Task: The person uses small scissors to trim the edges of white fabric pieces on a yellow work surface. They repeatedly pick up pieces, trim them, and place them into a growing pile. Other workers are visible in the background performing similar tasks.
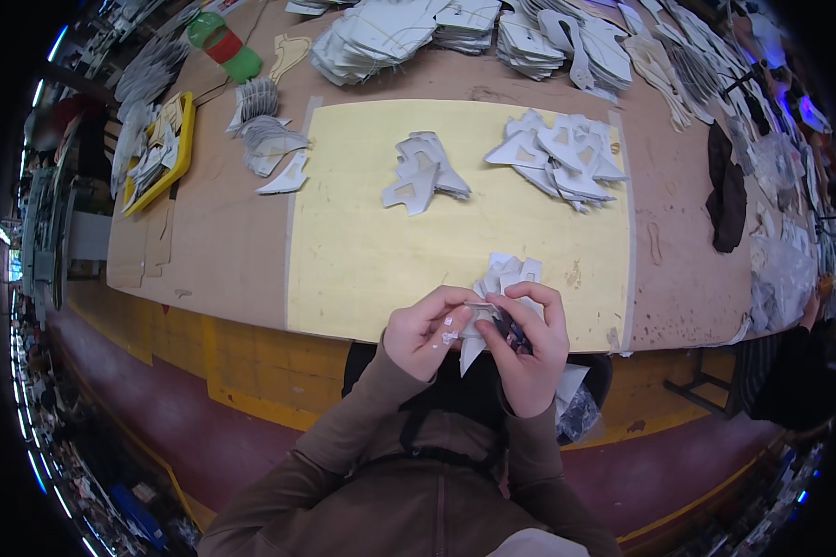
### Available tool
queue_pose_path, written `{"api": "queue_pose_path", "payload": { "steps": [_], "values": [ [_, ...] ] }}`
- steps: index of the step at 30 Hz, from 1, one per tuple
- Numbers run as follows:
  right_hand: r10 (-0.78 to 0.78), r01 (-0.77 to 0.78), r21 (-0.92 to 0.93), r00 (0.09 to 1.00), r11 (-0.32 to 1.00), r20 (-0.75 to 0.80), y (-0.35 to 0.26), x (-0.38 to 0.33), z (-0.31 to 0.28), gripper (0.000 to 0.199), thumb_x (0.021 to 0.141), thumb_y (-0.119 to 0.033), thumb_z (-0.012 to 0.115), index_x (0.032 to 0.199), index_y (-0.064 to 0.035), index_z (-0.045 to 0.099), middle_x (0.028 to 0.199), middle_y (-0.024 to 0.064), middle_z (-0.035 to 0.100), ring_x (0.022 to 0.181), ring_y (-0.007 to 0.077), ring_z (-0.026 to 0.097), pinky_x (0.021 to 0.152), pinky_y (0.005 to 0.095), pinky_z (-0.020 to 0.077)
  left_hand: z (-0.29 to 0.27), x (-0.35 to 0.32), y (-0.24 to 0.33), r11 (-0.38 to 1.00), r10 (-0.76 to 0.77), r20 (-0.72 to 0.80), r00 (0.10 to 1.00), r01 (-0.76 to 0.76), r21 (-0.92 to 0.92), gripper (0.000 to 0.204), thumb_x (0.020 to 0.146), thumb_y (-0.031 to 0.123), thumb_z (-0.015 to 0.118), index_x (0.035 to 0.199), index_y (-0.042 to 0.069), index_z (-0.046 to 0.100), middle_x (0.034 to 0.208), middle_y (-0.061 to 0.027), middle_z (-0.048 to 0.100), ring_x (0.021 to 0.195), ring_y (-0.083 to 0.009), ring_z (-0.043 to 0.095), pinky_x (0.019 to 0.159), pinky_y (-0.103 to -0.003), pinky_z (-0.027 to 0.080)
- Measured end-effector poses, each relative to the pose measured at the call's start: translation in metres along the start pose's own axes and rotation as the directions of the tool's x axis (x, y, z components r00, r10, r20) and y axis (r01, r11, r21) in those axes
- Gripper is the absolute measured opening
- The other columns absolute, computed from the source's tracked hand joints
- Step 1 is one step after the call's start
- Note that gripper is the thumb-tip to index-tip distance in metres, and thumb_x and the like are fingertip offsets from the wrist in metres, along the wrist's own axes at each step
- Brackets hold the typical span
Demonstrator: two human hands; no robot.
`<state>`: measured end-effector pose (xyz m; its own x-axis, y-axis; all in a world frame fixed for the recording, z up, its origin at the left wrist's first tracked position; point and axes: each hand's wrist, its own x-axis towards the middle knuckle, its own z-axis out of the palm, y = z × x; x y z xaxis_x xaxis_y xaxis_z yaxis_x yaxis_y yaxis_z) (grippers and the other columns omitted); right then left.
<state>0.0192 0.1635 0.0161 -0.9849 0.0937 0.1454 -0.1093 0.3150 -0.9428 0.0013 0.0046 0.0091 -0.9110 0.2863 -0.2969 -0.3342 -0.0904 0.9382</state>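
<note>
At the near edge of the table, my left hand [429, 332] pinches a small white cut piece [472, 351], apparently fabric or leather. My right hand [535, 345] is closed close beside it, its thumb and forefinger at the same piece. A small dark object [513, 332] shows within the right hand's fingers; its kind is not clear. Small white bits stick to the left thumb. Just beyond my hands lies a loose pile of similar white pieces [508, 271]. Farther off on the yellow sheet [344, 232] are a small stack [425, 172] and a larger heap [562, 158] of white pieces with cut-out openings.
Stacks of white pieces [376, 39] line the table's far side. At the left are a yellow tray [184, 148] of pieces and a green bottle [223, 46] with a red label. A dark cloth [725, 190] and clear plastic bags [778, 278] lie at the right.
</note>
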Motion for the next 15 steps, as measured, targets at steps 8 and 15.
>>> {"api": "queue_pose_path", "payload": {
  "steps": [8, 15],
  "values": [
    [0.108, -0.026, 0.292, 0.957, 0.956, -0.268, 0.018, -0.008, -0.003, 0.018, 0.080, 0.006, 0.071, 0.097, 0.0024, 0.064, 0.096, 0.0091, 0.059, 0.084, 0.0150, 0.057, 0.074, 0.0236, 0.0454, -0.007, -0.001, -0.011, 0.999, -0.029, 0.127, 0.991, 0.027, 0.022, 0.050, 0.088, -0.008, 0.063, 0.134, -0.002, 0.043, 0.108, -0.0144, 0.066, 0.102, -0.0155, 0.065, 0.089, -0.027, 0.052],
    [0.117, -0.130, -0.063, 0.977, 0.989, -0.181, 0.014, 0.007, -0.018, 0.032, 0.081, 0.004, 0.068, 0.113, 0.0043, 0.064, 0.102, 0.0121, 0.061, 0.089, 0.0232, 0.061, 0.079, 0.0308, 0.0478, -0.024, 0.003, -0.006, 0.990, 0.073, -0.109, 0.991, -0.085, -0.117, 0.051, 0.092, -0.003, 0.062, 0.139, 0.000, 0.041, 0.109, -0.0134, 0.067, 0.098, -0.0105, 0.063, 0.087, -0.022, 0.049]
  ]
}}
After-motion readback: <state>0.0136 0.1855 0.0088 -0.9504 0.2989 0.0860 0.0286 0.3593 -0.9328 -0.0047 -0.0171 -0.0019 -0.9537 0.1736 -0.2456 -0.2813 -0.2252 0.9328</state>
